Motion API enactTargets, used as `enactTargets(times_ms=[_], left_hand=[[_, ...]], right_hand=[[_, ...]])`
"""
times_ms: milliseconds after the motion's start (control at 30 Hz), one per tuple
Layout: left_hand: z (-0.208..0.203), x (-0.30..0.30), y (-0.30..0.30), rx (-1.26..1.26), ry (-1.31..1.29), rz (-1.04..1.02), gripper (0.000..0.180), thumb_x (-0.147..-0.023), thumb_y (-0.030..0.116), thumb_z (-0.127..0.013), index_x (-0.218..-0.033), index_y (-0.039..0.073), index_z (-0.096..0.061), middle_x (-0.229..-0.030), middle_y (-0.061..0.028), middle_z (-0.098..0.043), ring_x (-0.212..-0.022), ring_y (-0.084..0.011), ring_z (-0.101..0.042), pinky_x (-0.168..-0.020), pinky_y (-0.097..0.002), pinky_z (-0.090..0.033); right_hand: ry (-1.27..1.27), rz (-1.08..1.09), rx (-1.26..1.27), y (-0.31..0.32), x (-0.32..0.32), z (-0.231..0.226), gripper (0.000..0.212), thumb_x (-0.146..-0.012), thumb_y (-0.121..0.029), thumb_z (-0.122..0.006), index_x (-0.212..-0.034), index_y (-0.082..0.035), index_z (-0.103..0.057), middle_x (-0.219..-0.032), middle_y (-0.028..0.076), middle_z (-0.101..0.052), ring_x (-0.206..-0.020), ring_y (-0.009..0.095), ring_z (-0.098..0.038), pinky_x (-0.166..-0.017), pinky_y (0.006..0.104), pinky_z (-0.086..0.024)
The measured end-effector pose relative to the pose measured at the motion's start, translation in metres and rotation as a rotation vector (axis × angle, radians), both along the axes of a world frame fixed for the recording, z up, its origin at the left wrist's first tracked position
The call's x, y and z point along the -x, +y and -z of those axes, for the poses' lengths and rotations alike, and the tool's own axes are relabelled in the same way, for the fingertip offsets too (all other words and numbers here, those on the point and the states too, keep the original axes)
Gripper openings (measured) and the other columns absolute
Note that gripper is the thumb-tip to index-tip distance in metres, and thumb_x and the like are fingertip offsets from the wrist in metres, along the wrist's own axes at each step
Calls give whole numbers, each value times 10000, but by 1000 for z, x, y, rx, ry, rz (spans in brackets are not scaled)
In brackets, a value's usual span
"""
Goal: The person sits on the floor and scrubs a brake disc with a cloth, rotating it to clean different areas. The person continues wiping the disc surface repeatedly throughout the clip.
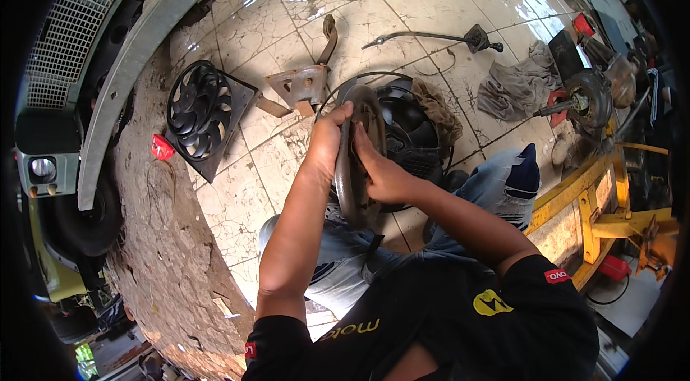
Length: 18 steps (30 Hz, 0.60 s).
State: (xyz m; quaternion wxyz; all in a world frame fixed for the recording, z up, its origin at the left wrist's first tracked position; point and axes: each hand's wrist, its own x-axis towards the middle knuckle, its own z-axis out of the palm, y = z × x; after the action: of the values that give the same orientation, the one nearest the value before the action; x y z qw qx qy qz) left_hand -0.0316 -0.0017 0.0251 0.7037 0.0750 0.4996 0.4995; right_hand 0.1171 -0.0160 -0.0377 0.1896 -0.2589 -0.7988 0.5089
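A large round dark part (346,190) with a thick, worn brown rim stands nearly edge-on to me, above my knees. My left hand (330,138) is closed around the upper left of its rim. Against the face on the right lies my right hand (388,178), its fingers stretched upward and pressed along the part; some of them are hidden. Just beyond, on the floor, sits a black fan in a housing (413,129), partly covered by the round part and my right hand. A brown cloth (440,113) hangs at its right edge.
Another black fan (198,111) lies at the left near a red object (162,147). Ahead are a rusty pedal bracket (300,85) and a lever rod (424,36). A grey rag (514,86) lies before a round metal assembly (589,104). A yellow frame (589,216) stands right; a vehicle bumper (108,104) left.
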Motion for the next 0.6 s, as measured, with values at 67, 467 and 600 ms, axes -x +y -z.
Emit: enactTargets(times_ms=[67,467,600], left_hand=[[14,1,6,-41,-57,-17,334,-970,287,-495,-1098,0,-610,-919,-128,-662,-793,-220,-637,-756,-351,-540],[8,-13,5,-25,3,-78,292,-966,291,-504,-994,28,-628,-823,-79,-628,-708,-181,-589,-684,-321,-502],[-3,-16,2,1,43,-29,226,-950,273,-528,-888,73,-612,-750,-15,-557,-674,-130,-511,-652,-286,-438]], right_hand=[[52,31,163,23,6,26,1008,-720,48,-523,-1497,46,119,-1566,301,71,-1479,360,-13,-1184,339,-160],[32,114,45,16,3,6,999,-696,86,-491,-1503,44,95,-1526,331,-187,-1432,362,-256,-1144,341,-250],[36,35,7,-6,-10,-18,987,-702,83,-486,-1500,49,93,-1521,334,-200,-1434,366,-248,-1150,342,-239]])
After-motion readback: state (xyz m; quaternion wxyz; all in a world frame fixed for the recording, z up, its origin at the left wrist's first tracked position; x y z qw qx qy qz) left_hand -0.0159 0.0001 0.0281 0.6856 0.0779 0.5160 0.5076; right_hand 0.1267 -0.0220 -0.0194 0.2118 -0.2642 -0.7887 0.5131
